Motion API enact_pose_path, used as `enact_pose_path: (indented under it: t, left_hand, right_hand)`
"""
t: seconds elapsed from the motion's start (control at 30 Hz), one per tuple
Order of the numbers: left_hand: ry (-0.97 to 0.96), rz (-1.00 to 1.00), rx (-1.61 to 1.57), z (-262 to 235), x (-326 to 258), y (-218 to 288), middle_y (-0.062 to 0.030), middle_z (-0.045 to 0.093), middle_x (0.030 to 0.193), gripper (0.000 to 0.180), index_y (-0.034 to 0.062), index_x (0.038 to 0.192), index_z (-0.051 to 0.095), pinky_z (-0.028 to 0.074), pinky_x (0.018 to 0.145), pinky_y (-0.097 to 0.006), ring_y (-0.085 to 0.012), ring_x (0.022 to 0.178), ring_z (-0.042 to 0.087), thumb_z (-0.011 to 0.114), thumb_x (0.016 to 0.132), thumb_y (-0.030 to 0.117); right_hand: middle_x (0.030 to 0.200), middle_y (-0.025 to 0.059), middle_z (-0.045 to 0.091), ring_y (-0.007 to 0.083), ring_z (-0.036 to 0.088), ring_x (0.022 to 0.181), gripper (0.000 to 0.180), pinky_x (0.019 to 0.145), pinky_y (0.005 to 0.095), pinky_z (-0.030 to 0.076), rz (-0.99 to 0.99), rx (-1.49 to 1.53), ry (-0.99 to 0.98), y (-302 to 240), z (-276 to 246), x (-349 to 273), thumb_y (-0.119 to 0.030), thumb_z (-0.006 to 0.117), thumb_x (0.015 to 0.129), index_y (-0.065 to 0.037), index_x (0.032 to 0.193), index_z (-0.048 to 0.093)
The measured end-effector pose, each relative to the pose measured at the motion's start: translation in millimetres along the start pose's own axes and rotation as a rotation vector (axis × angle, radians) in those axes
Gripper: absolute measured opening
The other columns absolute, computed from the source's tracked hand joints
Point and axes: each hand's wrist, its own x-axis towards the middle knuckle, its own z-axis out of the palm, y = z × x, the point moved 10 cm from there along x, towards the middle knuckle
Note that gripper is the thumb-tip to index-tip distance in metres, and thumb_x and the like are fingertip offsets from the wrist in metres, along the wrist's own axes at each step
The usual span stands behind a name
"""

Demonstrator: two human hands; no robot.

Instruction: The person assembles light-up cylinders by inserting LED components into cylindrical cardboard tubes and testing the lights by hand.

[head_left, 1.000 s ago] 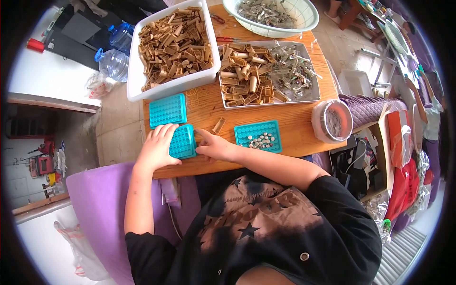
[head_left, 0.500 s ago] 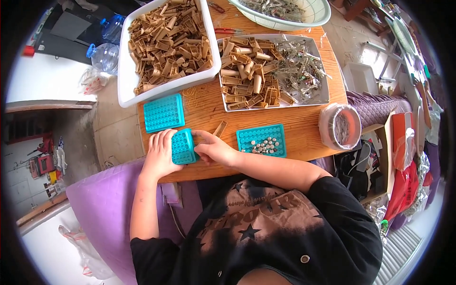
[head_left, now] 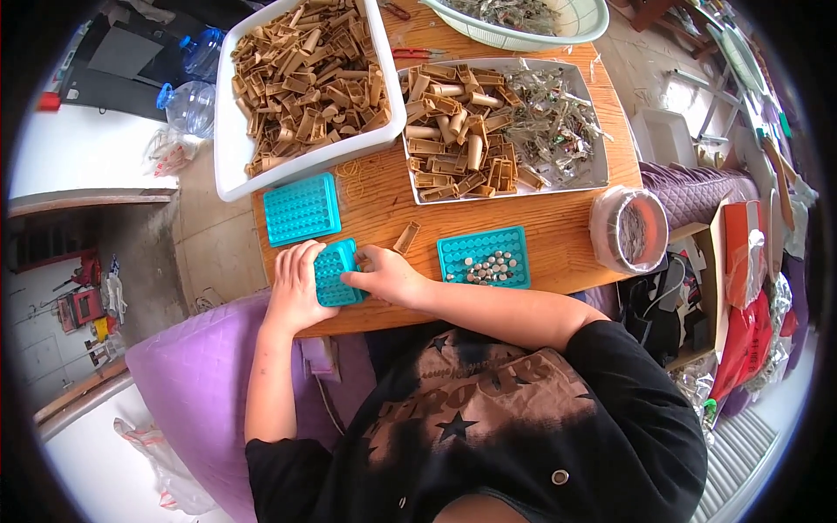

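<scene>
Near the table's front edge I hold a teal tray with rows of small pits point(head_left: 336, 272). My left hand point(head_left: 296, 283) is wrapped round its left side. My right hand point(head_left: 384, 275) grips its right side, with the thumb over the rim. A second teal tray point(head_left: 302, 209) lies just beyond it. To the right of my right hand, a third teal tray point(head_left: 484, 240) holds loose silvery round pieces point(head_left: 490, 268) like button cells. One tan plastic shell point(head_left: 406, 237) lies beyond my right hand. Whether the held tray's pits contain anything is too small to tell.
A large white bin point(head_left: 394, 113) of tan shells stands at the far left. Beside it is a shallow white box point(head_left: 602, 166) of shells and clear-wrapped parts. A pale green basket point(head_left: 580, 30) stands behind, a lined round tub point(head_left: 602, 231) at the right edge. Red-handled pliers point(head_left: 417, 53) lie between.
My right hand has shifted slightly left and its thumb now lies over the held tray's right rim. Its outstretched fingers have drawn in. The view has shifted a little.
</scene>
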Motion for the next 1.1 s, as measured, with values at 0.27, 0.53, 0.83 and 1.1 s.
enact_pose_path:
  t: [0.27, 0.53, 0.83, 1.1]
  left_hand:
    - [0.040, -0.002, -0.022, -5.4, -5.1, 1.4, -0.0116, 0.044, 0.124, 0.092, 0.0113, 0.128, 0.035, 0.031, 0.103, -0.046, -0.0329, 0.118, 0.041, 0.081, 0.049, 0.014]
    - [0.112, 0.035, -0.005, -9.8, -11.7, 3.4, -0.0102, 0.044, 0.124, 0.089, 0.0113, 0.127, 0.036, 0.032, 0.102, -0.047, -0.0308, 0.118, 0.042, 0.083, 0.051, 0.017]
    - [0.161, 0.034, 0.016, -12.9, -17.8, 4.7, -0.0096, 0.044, 0.125, 0.090, 0.0107, 0.128, 0.035, 0.032, 0.102, -0.047, -0.0299, 0.118, 0.042, 0.082, 0.052, 0.016]
    - [0.132, -0.008, 0.049, -20.4, -25.3, 10.3, -0.0090, 0.040, 0.134, 0.098, 0.0103, 0.134, 0.034, 0.025, 0.109, -0.050, -0.0304, 0.125, 0.037, 0.084, 0.050, 0.024]
  right_hand:
    - [0.071, 0.0170, 0.060, 0.0278, 0.061, 0.063, 0.050, 0.059, 0.0376, 0.049, -0.411, -0.456, 0.256, -37.9, 0.3, 2.8, -0.035, 0.078, 0.071, 0.006, 0.088, 0.053]
    - [0.082, 0.0192, 0.060, 0.0315, 0.061, 0.072, 0.050, 0.066, 0.0391, 0.049, -0.448, -0.483, 0.344, -45.3, 3.6, -12.4, -0.033, 0.078, 0.070, 0.002, 0.094, 0.052]
    - [0.073, 0.0110, 0.059, 0.0126, 0.057, 0.066, 0.048, 0.056, 0.0304, 0.048, -0.312, -0.285, 0.217, -26.5, 11.0, -4.4, -0.025, 0.077, 0.076, -0.003, 0.099, 0.042]
    - [0.085, 0.0140, 0.060, 0.0162, 0.061, 0.078, 0.051, 0.067, 0.0328, 0.052, -0.290, -0.067, 0.145, -17.0, 14.9, -1.8, -0.022, 0.079, 0.073, 0.000, 0.104, 0.045]
